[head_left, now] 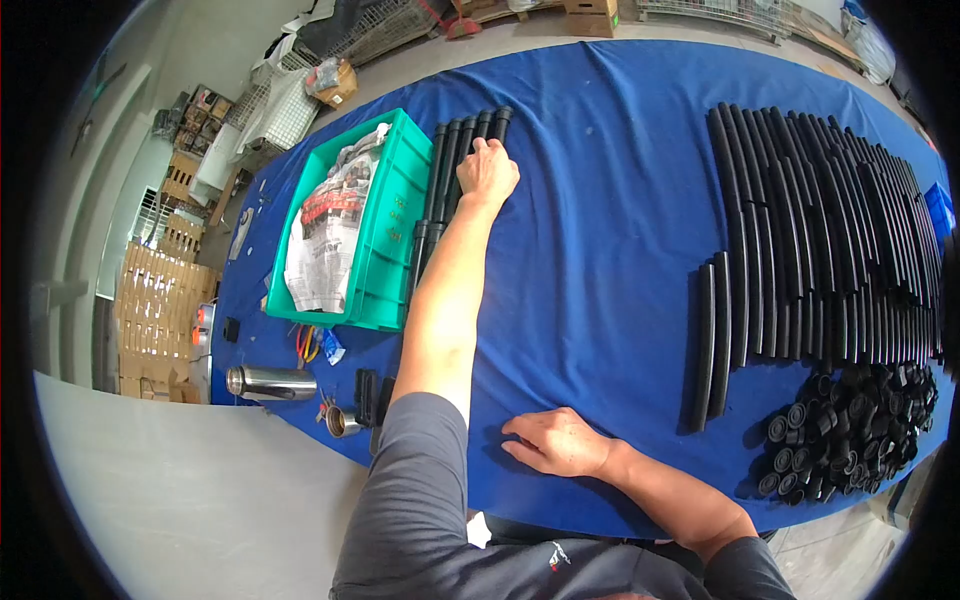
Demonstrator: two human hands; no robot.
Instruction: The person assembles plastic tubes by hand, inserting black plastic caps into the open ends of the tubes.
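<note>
My left hand [488, 174] reaches out over a row of black capped tubes [455, 160] beside the green crate. Its fingers are curled round the black tube [502, 124] at the row's right end; part of that tube is hidden under the hand. My right hand [558, 442] rests on the blue cloth [600, 280] near the front edge, loosely bent, with thumb and fingers apart and nothing between them. More black tubes [800, 220] lie side by side in overlapping rows at the right. A heap of black caps [845, 430] sits below them.
The green crate [385, 245] on the left holds crumpled newspaper [335, 225]. Nearer me are a steel flask [270, 382], a metal cup [343, 421], pliers [308, 345] and a dark block [365, 397]. A blue bin [938, 210] stands at the far right. Cardboard [155, 310] is stacked beyond the left edge.
</note>
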